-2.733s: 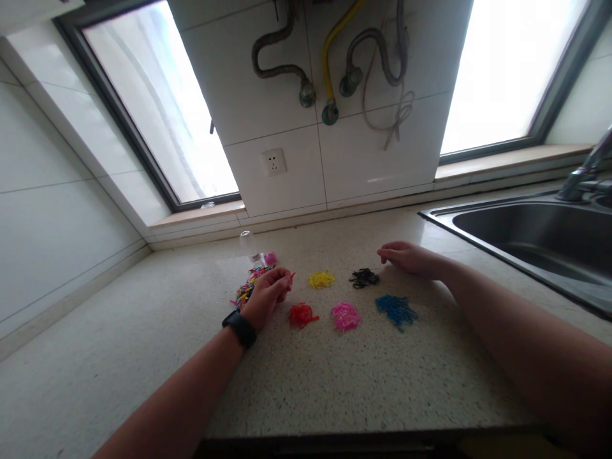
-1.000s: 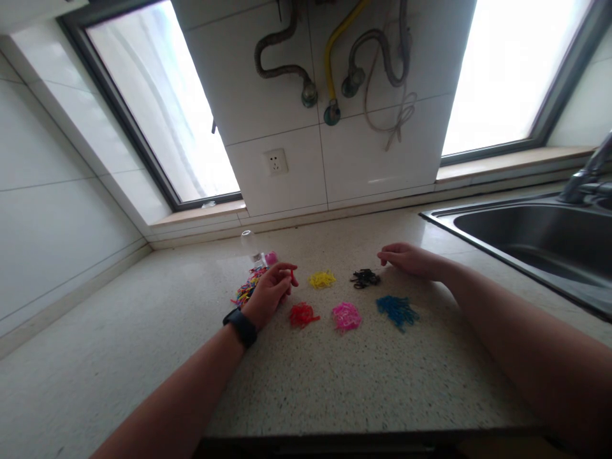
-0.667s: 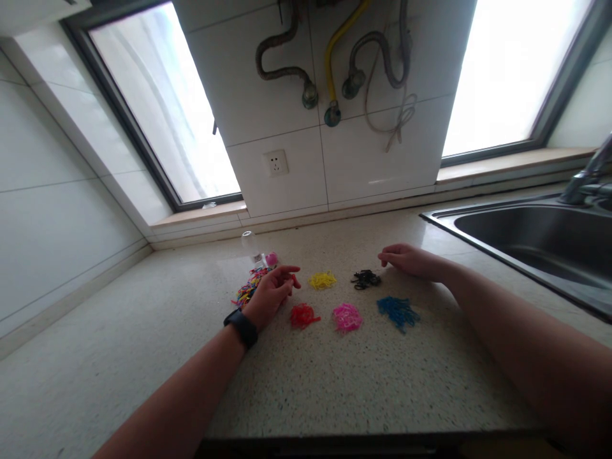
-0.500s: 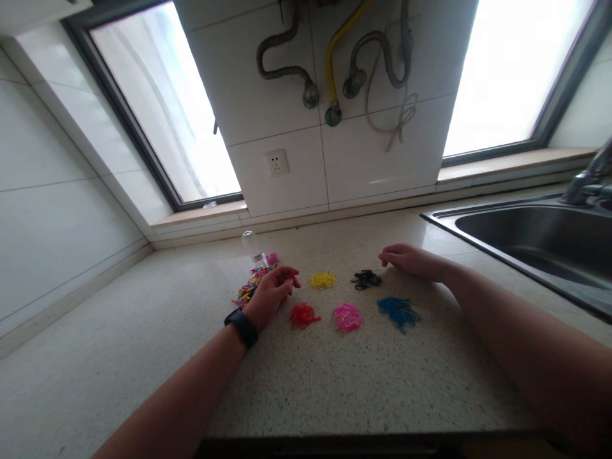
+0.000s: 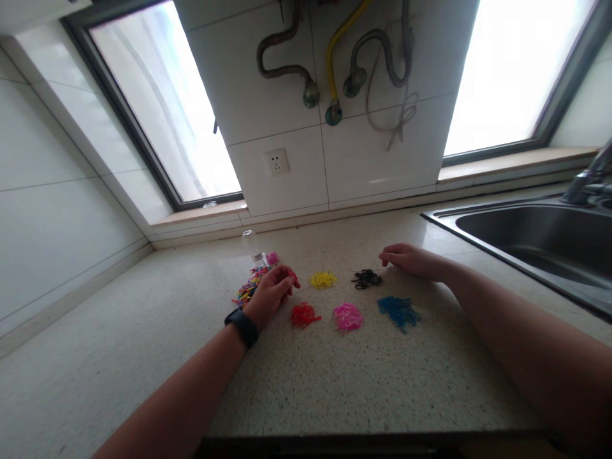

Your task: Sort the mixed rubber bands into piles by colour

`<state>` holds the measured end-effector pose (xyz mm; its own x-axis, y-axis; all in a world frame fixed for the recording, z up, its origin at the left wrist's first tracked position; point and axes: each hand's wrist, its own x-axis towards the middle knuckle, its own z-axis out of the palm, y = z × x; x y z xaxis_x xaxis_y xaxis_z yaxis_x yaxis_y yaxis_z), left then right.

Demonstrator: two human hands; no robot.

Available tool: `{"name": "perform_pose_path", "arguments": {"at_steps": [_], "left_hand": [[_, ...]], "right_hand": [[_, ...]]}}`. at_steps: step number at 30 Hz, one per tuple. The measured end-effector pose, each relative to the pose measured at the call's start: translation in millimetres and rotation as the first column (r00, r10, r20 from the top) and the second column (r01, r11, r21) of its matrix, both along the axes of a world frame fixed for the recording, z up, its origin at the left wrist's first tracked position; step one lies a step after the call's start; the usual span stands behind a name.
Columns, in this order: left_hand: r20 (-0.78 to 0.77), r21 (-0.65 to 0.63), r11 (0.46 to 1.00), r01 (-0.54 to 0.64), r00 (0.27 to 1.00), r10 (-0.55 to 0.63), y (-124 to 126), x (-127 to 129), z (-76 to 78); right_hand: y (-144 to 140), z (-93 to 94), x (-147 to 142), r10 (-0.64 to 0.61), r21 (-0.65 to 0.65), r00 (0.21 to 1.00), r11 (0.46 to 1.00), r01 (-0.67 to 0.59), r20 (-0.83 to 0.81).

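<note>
My left hand (image 5: pixel 274 288) is closed in a pinch, with a small red rubber band (image 5: pixel 293 276) at its fingertips. Partly hidden behind it lies a mixed heap of coloured rubber bands (image 5: pixel 245 294). Sorted piles sit to its right: red rubber bands (image 5: pixel 303 315) closest, yellow rubber bands (image 5: pixel 323 279), and pink rubber bands (image 5: pixel 348 317). My right hand (image 5: pixel 405 259) rests on the counter with fingers curled together, nothing visible in them. Just left of it are black rubber bands (image 5: pixel 366 278); blue rubber bands (image 5: pixel 398 312) lie nearer to me.
Behind the mixed heap, a clear plastic container (image 5: pixel 249 243) lies beside a pink cap-like piece (image 5: pixel 272 258). A steel sink (image 5: pixel 440 220) with a faucet (image 5: pixel 586 182) is set into the speckled counter (image 5: pixel 363 389) on the right. Pipes and a socket (image 5: pixel 276 162) are on the tiled wall.
My left fingers have drawn closer together and turned slightly, with the red band now showing at the fingertips. My right hand and the piles have stayed in place.
</note>
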<state>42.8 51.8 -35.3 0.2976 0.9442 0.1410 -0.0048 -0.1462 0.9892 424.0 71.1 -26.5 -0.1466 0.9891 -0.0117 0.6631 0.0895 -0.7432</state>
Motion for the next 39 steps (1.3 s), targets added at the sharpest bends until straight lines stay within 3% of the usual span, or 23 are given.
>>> {"name": "perform_pose_path", "arguments": {"at_steps": [39], "left_hand": [[0.076, 0.060, 0.998, -0.034, 0.997, 0.029, 1.4, 1.9, -0.2]], "right_hand": [[-2.2, 2.9, -2.5, -0.005, -0.004, 0.999, 1.000, 0.005, 0.043]]}}
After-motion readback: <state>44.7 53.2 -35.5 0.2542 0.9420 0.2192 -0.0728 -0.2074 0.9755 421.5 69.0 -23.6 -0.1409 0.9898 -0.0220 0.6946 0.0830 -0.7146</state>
